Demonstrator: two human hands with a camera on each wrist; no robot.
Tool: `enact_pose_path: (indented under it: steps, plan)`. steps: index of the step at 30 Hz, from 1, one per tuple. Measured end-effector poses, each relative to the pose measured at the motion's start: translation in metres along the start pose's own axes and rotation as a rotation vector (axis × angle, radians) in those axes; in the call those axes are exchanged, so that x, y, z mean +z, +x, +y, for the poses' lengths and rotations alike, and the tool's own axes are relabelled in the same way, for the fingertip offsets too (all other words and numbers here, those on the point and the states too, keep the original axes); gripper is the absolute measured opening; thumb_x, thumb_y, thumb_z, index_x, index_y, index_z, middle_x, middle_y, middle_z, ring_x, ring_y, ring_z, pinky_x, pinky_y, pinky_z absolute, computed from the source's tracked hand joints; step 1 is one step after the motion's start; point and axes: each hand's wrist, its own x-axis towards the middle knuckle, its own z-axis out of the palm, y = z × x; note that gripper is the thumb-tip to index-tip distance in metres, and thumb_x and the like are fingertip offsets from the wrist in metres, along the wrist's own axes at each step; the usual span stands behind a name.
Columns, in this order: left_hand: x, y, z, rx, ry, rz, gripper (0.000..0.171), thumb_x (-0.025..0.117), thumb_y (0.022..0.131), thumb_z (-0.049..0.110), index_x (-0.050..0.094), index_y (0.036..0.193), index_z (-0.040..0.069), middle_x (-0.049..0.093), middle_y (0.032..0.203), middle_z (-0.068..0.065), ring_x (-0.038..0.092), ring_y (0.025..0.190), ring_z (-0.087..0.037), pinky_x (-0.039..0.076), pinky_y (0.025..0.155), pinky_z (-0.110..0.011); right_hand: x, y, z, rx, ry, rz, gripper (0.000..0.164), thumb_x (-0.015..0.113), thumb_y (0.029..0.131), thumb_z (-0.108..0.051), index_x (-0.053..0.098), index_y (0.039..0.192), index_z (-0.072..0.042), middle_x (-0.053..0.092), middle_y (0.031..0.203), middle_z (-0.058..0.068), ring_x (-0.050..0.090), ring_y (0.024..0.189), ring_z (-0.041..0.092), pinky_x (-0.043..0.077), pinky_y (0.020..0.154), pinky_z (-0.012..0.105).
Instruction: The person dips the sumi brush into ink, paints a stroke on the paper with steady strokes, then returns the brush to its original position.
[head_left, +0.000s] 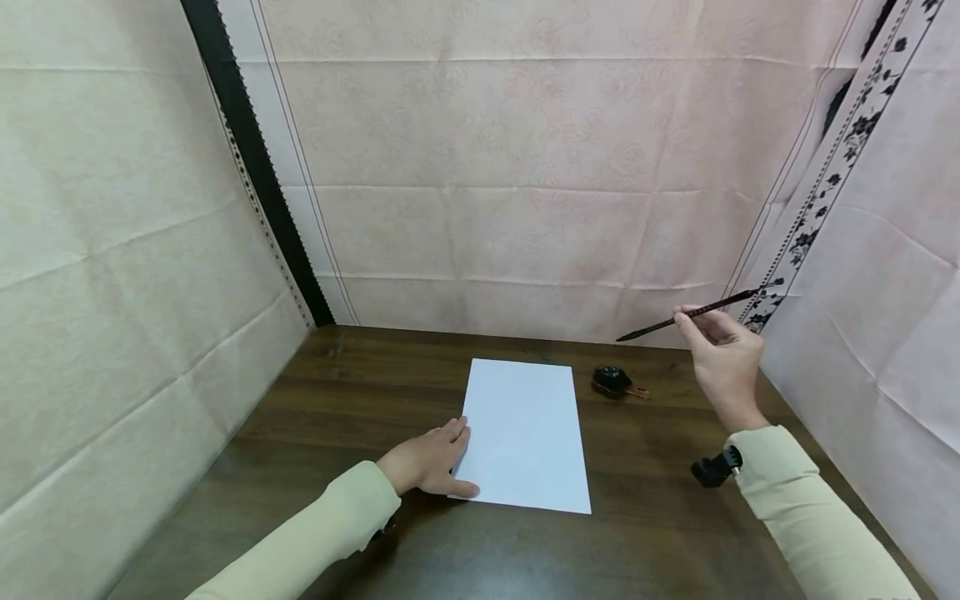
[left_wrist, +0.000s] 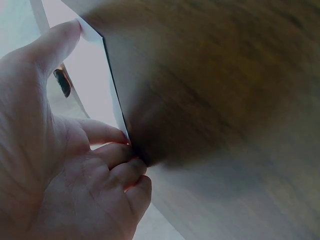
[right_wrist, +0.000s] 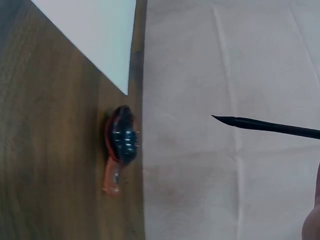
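Observation:
A white sheet of paper (head_left: 525, 433) lies upright on the brown wooden table. My left hand (head_left: 429, 460) rests on its lower left edge, with the thumb near the bottom corner. The left wrist view shows that hand's fingers (left_wrist: 117, 155) at the paper's edge. Raised at the right, my right hand (head_left: 723, 358) pinches a calligraphy brush (head_left: 648, 330) by the middle of its dark handle. The dark pointed bristles (right_wrist: 227, 120) face left, in the air. Right of the paper's top corner sits a small glossy black rounded object (right_wrist: 123, 137) with a reddish-brown stem.
The wooden tabletop (head_left: 360, 392) extends around the paper. Creased pale cloth (head_left: 480, 167) hangs behind it, with more cloth walls at left and right. A black band (head_left: 258, 158) runs down the left corner and a floral border (head_left: 847, 158) down the right.

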Motion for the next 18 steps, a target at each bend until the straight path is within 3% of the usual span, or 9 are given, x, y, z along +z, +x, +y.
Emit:
enact_pose_path:
  steps: [7, 18]
  plan:
    - [0.001, -0.001, -0.001, 0.005, -0.011, -0.002, 0.102, 0.069, 0.094, 0.064, 0.031, 0.165, 0.002, 0.022, 0.177, -0.015, 0.023, 0.165, -0.029, 0.029, 0.132, -0.046, 0.002, -0.016, 0.017, 0.103, -0.017, 0.033, 0.019, 0.080, 0.093, -0.004, 0.079, 0.109, 0.007, 0.083, 0.098, -0.007, 0.077, 0.089, -0.001, 0.058, 0.079, 0.011]
    - [0.003, -0.002, -0.002, 0.014, -0.002, 0.002, 0.102, 0.067, 0.095, 0.064, 0.029, 0.165, 0.001, 0.020, 0.177, -0.015, 0.021, 0.165, -0.029, 0.028, 0.132, -0.045, 0.008, -0.034, 0.039, 0.148, -0.050, 0.028, 0.019, 0.080, 0.094, -0.008, 0.079, 0.107, 0.005, 0.083, 0.100, 0.002, 0.077, 0.088, -0.001, 0.058, 0.078, 0.011]
